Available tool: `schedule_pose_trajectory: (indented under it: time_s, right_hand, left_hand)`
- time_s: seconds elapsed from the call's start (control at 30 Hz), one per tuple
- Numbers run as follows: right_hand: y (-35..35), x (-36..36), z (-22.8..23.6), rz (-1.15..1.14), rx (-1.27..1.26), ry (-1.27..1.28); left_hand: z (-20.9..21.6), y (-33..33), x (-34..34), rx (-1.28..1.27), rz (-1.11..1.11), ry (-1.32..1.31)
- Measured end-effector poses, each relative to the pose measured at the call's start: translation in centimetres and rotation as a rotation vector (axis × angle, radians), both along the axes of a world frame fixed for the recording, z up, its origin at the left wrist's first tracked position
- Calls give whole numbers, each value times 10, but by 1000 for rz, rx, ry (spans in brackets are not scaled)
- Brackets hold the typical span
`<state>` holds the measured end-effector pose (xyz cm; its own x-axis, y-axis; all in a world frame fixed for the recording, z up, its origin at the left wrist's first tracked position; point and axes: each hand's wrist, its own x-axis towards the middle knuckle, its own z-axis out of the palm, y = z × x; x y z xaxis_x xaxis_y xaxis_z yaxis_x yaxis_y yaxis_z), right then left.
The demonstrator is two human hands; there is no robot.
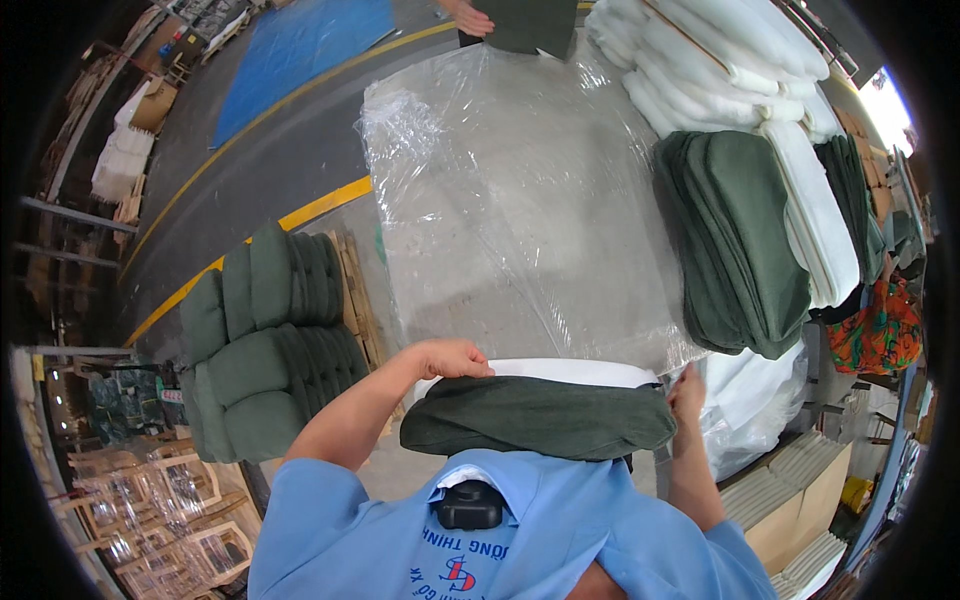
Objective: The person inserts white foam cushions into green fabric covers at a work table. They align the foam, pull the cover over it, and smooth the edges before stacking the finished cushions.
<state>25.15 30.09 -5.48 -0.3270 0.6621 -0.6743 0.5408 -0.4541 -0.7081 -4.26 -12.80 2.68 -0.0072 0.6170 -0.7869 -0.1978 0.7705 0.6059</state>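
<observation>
A dark green fabric cushion cover (pixel 540 420) is held up against my front, above the near edge of the table. White padding (pixel 575 373) shows as a strip along its far, open side. My left hand (pixel 450 358) is closed at the left end of that side, gripping the cover's edge; its fingertips are partly hidden. At the right end, my right hand (pixel 687 393) is closed on the cover's corner, slightly blurred. How deep the padding sits inside cannot be seen.
The table (pixel 530 230) is covered in clear plastic film. Flat green covers (pixel 735 240) are piled at its right, beside stacked white padding (pixel 720 60). Finished-looking green cushions (pixel 270 340) stand on a pallet at left. A co-worker's hand (pixel 470 18) holds green fabric (pixel 525 25) at the far edge.
</observation>
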Motion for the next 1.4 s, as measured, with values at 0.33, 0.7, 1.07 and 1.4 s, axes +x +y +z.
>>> schedule_pose_trajectory:
  time_s: [0.33, 0.7, 1.07, 1.4]
  right_hand:
    - [-123, -184, 121, 1637, 22, 90]
    - [-195, -165, 125, 1734, 334, 415]
    - [-195, -175, 106, 1572, -60, 292]
    - [-217, -170, 112, 1865, 260, 517]
  left_hand:
    - [12, -3, 52, -49, 87, 844]
    - [43, -50, 58, -31, 451, 386]
    - [61, -48, 131, 433, 597, 1197]
    - [24, -54, 106, 108, 434, 715]
